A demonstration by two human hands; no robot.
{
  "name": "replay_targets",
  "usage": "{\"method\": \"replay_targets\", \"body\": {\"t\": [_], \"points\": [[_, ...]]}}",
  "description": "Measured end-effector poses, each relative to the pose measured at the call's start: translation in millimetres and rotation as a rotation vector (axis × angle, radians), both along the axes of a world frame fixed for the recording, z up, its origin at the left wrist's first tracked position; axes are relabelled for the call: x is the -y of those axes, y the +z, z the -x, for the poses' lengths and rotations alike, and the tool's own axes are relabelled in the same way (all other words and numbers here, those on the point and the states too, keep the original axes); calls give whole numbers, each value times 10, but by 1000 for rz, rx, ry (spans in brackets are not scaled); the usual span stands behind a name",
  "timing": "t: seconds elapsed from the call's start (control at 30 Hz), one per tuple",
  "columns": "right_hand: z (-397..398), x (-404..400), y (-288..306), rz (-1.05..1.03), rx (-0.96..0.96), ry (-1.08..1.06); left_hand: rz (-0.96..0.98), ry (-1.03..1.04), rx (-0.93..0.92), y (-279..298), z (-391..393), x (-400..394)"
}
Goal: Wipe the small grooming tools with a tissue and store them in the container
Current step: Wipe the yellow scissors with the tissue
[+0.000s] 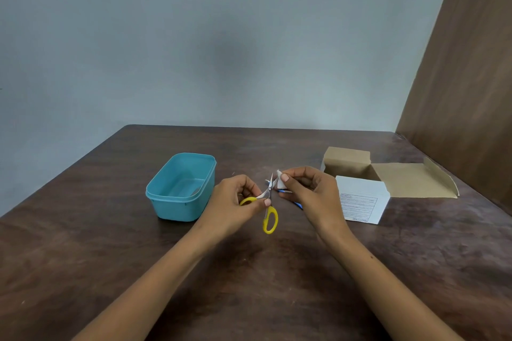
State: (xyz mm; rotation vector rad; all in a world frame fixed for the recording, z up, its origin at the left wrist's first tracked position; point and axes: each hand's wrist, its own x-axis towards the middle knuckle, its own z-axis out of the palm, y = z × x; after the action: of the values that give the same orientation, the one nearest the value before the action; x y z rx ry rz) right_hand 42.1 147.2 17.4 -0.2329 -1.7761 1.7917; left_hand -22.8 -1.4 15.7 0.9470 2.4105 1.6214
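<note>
Small scissors [269,217] with yellow handles are held above the table, blades spread apart and pointing up. My left hand [235,202] grips one yellow handle near the pivot. My right hand [307,188] pinches a small white tissue [282,178] against the tip of one blade. A blue and white tool [297,204] lies on the table just under my right hand, mostly hidden. The turquoise plastic container [155,193] stands open to the left of my hands, with something small and dark showing low at its right inner wall.
An open white cardboard box [360,199] with brown inner flaps sits to the right of my right hand. The dark wooden table [249,285] runs to a grey wall behind. A brown panel [465,63] rises along the right edge.
</note>
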Motion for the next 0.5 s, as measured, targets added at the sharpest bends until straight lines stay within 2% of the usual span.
{"method": "replay_targets", "body": {"t": [0.17,0.27,0.5], "points": [[-45,-9,55,53,24,-43,-121,14,175,61,-6,11],[-71,11,58,43,60,8,-215,49,248,80,6,17],[-44,81,-9,-74,79,61,-272,79,260,51,-15,4]]}}
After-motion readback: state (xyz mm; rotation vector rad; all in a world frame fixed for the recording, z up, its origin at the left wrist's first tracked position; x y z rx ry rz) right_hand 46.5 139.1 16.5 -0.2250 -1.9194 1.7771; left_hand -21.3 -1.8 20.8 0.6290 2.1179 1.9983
